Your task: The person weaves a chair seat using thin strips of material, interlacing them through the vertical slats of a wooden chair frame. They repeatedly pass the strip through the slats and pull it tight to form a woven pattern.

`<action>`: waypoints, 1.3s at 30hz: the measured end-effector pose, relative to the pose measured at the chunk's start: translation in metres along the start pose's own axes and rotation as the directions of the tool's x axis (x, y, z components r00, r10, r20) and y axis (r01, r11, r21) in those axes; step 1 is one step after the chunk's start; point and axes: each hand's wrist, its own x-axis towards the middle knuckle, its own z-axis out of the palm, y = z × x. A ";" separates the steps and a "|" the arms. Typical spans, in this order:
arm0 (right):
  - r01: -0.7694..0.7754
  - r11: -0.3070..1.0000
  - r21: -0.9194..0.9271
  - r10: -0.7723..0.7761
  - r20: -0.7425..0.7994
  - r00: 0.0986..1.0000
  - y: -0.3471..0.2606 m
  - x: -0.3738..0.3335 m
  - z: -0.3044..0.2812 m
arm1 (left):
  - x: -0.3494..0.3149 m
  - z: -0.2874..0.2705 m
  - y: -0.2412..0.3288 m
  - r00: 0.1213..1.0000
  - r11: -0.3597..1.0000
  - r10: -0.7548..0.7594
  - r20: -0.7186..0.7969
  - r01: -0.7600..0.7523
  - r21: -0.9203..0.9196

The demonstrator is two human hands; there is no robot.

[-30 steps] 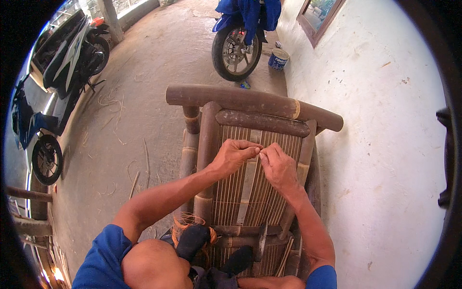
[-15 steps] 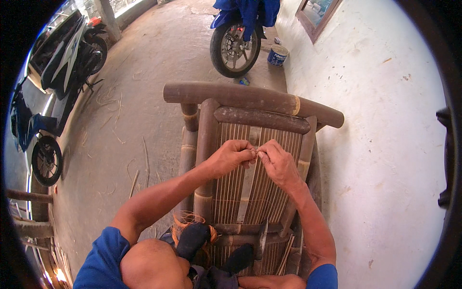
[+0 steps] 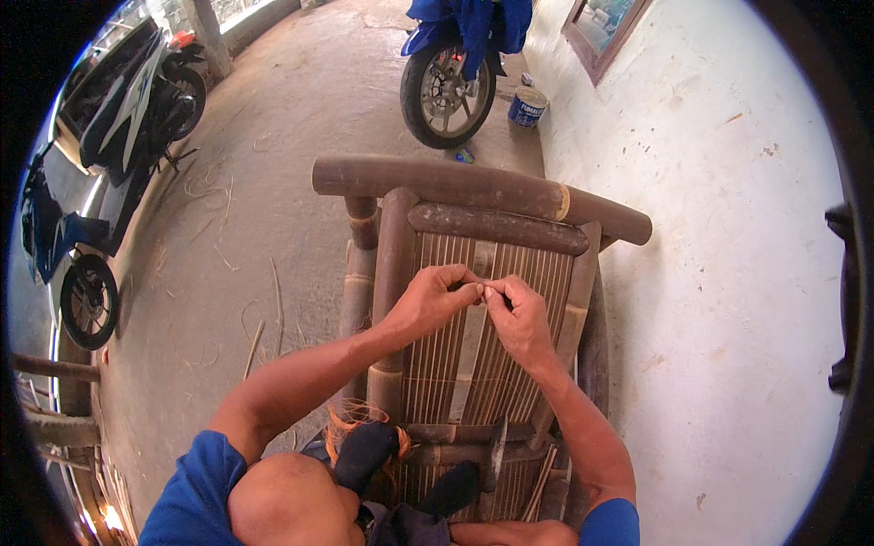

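Observation:
My left hand point(image 3: 441, 296) and my right hand point(image 3: 522, 320) meet fingertip to fingertip above the slatted panel of a brown bamboo chair point(image 3: 390, 273). Both hands are closed in a pinch; whatever lies between the fingertips is too small to make out. Beneath them, thin bamboo slats point(image 3: 432, 373) run lengthwise, with a gap down the middle and a fine orange line crossing them lower down. Orange string point(image 3: 349, 417) lies in loose loops by my dark-socked foot point(image 3: 366, 452). A blade-like tool point(image 3: 496, 457) rests on the lower bamboo bars.
A thick bamboo rail point(image 3: 455, 180) tops the chair. Close on the right stands a white wall point(image 3: 719, 300). A blue-draped motorcycle point(image 3: 448, 91) and a paint bucket point(image 3: 527, 107) are ahead. Another motorcycle point(image 3: 118, 136) is at left; bamboo strips point(image 3: 277, 300) litter the floor.
The right hand has tilted and dropped slightly, its fingers bent closer against the left fingertips. The left hand stays nearly in place. The whole view has shifted a little.

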 end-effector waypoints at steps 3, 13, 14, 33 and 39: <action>-0.068 0.998 0.009 0.068 0.011 0.998 0.003 0.000 0.002 | -0.004 0.001 0.004 0.975 0.874 0.219 -0.026 -0.185 0.449; 0.148 0.972 -0.183 -0.158 -0.038 0.987 0.003 0.002 0.006 | -0.008 0.000 0.005 0.963 0.895 0.261 -0.073 -0.213 0.391; 0.195 0.951 -0.241 -0.214 -0.056 0.975 0.002 0.002 0.006 | -0.009 0.000 0.005 0.982 0.945 0.175 -0.067 -0.148 0.293; 0.294 0.828 -0.478 -0.327 0.013 0.945 -0.018 -0.006 0.008 | -0.028 -0.004 0.013 0.997 0.994 -0.039 -0.061 0.045 0.102; 0.268 0.883 -0.385 -0.273 0.043 0.961 -0.036 -0.010 0.010 | -0.054 -0.002 0.020 0.968 0.947 0.186 -0.166 -0.132 0.293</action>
